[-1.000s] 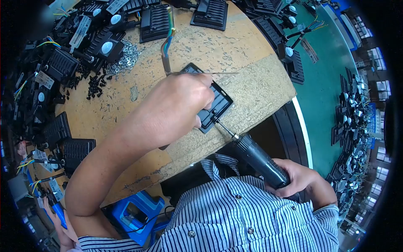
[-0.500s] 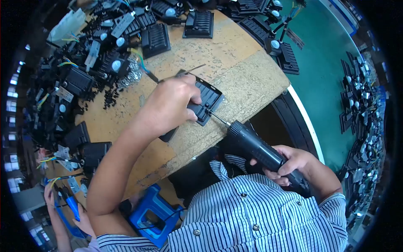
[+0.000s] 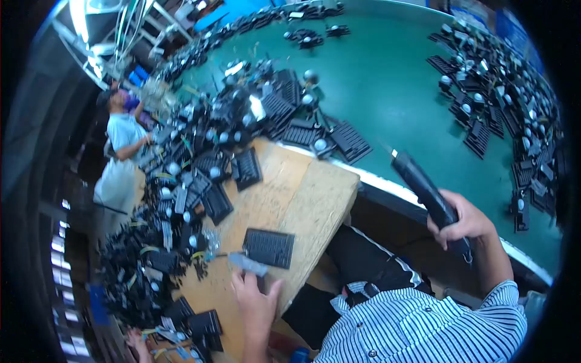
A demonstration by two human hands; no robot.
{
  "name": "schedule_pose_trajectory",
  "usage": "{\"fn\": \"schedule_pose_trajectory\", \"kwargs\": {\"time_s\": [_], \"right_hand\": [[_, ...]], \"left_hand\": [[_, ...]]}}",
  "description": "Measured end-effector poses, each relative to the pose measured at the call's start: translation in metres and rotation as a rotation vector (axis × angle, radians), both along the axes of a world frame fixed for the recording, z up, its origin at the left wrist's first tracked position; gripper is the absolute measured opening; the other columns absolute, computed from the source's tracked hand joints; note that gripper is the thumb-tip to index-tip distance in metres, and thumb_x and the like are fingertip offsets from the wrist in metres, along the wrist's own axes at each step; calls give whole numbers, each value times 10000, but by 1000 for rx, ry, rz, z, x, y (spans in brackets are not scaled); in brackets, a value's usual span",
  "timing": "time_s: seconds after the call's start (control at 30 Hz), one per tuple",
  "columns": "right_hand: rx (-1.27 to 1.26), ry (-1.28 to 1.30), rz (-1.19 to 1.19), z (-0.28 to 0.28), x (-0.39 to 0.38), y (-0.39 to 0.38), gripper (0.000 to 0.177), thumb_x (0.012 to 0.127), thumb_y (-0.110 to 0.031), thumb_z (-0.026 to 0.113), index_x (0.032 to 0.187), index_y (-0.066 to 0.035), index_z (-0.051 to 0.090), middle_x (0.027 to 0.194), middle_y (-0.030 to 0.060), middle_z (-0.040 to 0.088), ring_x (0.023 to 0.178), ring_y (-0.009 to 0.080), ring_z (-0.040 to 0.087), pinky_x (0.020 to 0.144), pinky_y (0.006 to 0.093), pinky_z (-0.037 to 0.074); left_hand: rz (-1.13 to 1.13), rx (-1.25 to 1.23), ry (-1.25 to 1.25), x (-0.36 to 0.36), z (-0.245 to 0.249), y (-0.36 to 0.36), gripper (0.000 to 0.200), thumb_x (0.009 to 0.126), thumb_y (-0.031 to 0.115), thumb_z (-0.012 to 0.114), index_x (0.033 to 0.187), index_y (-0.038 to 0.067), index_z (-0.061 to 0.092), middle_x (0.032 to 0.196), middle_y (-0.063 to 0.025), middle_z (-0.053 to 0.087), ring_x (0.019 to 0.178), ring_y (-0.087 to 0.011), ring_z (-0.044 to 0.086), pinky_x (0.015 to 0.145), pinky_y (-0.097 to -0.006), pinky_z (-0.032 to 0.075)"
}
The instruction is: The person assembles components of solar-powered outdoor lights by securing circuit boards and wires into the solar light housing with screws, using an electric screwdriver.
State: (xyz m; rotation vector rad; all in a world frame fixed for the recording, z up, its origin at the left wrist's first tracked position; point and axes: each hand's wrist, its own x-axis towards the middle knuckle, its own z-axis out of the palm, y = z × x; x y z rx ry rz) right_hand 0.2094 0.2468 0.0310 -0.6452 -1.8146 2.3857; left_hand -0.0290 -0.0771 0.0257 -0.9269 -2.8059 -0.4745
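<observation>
My right hand (image 3: 461, 221) is wrapped round a black electric screwdriver (image 3: 426, 187), raised beside the bench with its bit end over the green surface. A black ribbed floodlight housing (image 3: 269, 247) lies flat on the wooden bench (image 3: 308, 209), close to its near edge. Against its near side is a light grey strip-shaped bracket (image 3: 248, 264), slightly blurred. My left hand (image 3: 257, 300) is right at this bracket, thumb and fingers apart, with the fingertips at its near edge. A dark part shows between thumb and fingers.
Floodlights with white domed sensors (image 3: 212, 136) are heaped along the bench's far and left sides, beside small black parts (image 3: 200, 266). More floodlights (image 3: 478, 103) line the green surface (image 3: 381, 91). A person (image 3: 124, 133) stands far left; another person's hand (image 3: 138, 343) shows lower left.
The screwdriver has lifted off the housing and swung away to the right. My left hand has let go of the housing's top and moved to its near side. The view has turned.
</observation>
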Motion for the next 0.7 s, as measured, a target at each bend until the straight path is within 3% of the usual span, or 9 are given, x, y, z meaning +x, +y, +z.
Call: {"fn": "schedule_pose_trajectory", "kwargs": {"time_s": [0.07,0.23,0.3,0.37,0.5,0.57,0.63,0.7], "right_hand": [[-26,25,-226,4,-4,0,593,620,-52,683,1125,6,378,720,71,534,551,150,557,492,278,503],[-76,-48,-305,-19,14,32,627,612,-37,651,1171,-7,370,701,70,518,534,156,567,475,299,512],[-141,-25,-313,-22,25,42,598,640,0,641,1167,1,357,712,84,526,549,161,563,493,308,516],[-192,23,-396,-33,33,49,610,635,-12,638,1178,-8,358,707,87,521,538,169,563,482,317,518],[-347,98,-525,-51,43,55,620,624,-37,642,1178,-25,365,729,99,525,543,188,572,472,328,521],[-382,72,-536,-52,42,56,611,620,-26,639,1168,-26,369,734,101,528,548,191,575,476,335,522],[-406,50,-511,-52,39,58,606,625,-7,635,1168,-25,364,721,108,528,554,193,577,485,334,520],[-451,58,-448,-54,39,58,624,633,3,642,1183,-23,349,715,114,530,553,196,580,501,333,519]], "left_hand": [[1,7,-58,-10,-8,-14,405,625,112,778,966,-8,597,972,-164,556,921,-318,555,791,-378,456],[-226,312,-294,-3,22,32,215,655,87,756,822,1,650,816,-125,596,747,-252,605,690,-341,482],[-384,339,-384,5,41,82,194,662,94,756,819,18,672,825,-137,574,715,-264,596,653,-344,475],[-619,273,-309,3,45,140,203,667,61,734,846,14,650,852,-143,572,731,-277,591,652,-354,474],[-881,368,-120,-10,13,277,218,689,21,684,877,10,574,824,-144,536,760,-316,558,673,-373,462],[-830,313,62,-23,-8,340,372,703,4,663,1049,11,528,929,-162,525,894,-331,537,765,-386,441],[-581,181,196,-43,-23,401,492,720,26,661,1169,13,461,1041,-184,502,997,-341,494,837,-398,406],[-275,307,399,-53,-38,439,548,733,44,663,1222,18,417,1103,-191,474,1050,-343,459,865,-397,388]]}}
